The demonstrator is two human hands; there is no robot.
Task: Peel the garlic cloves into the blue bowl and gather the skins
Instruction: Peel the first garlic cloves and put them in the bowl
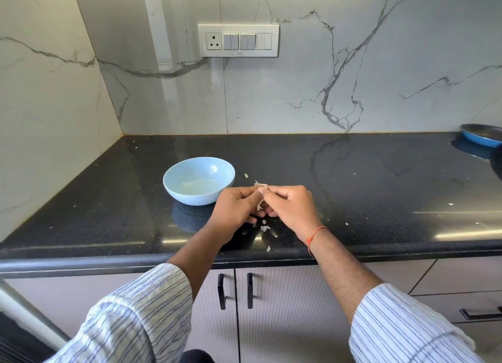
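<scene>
1. Head view: both hands meet above the black granite countertop (pixel 353 177), just right of the blue bowl (pixel 198 180) and close to the counter's front edge
2. The left hand (pixel 235 208) has its fingers curled inward, its thumb pressed against a garlic clove (pixel 261 196) whose papery skin sticks out above and below the pinch
3. The right hand (pixel 290 205) is curled as well, its fingertips closed on the same clove from the other side, so the two hands touch at the clove
4. The clove itself is mostly hidden by the fingers; only pale, torn skin shows, so how far it is peeled cannot be told
5. The blue bowl stands upright on the counter, touching nothing, with the left hand overlapping its near right rim in the view; its inside looks pale and I cannot tell whether any clove lies in it
6. Loose garlic skins (pixel 264 228) lie on the counter directly under the hands, with another scrap (pixel 268 248) nearer the front edge and a small bit (pixel 246 175) just right of the bowl
7. An orange thread bracelet (pixel 312 237) circles the right wrist, and striped shirt sleeves (pixel 141 308) are rolled up on both forearms
8. A blue frying pan (pixel 482 138) sits at the far right of the counter, well apart from the hands
9. A white switch panel (pixel 238 40) is fixed to the marble wall behind the bowl
</scene>
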